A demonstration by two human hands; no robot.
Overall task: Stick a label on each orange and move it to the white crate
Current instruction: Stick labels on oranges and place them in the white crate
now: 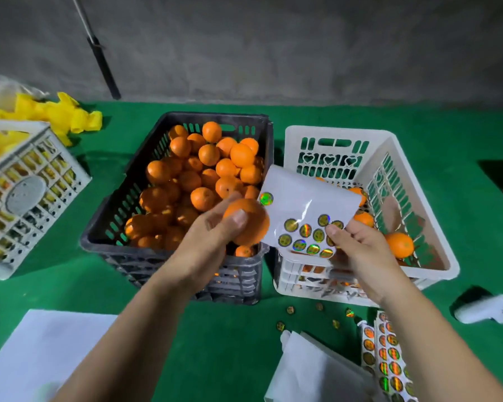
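The left hand (215, 224) is gripping an orange (249, 220) above the black crate's (119, 242) near right corner. At its three o'clock, touching, the right hand (357, 245) is pinching a label sheet (305, 210) over the white crate (418, 175); labels are lying nearest that hand.

I am looking down at what reads as a fruit packing station in a plain storeroom or warehouse. A bare grey concrete wall (273, 47) closes the far side. The green felt-covered work surface (215, 343) carries a black slotted plastic crate (122, 198) heaped with oranges at centre, a white slotted plastic crate (389, 146) to its right, sheets of round holographic stickers (386, 364) near right, and yellow foam fruit nets (70, 117) far left.
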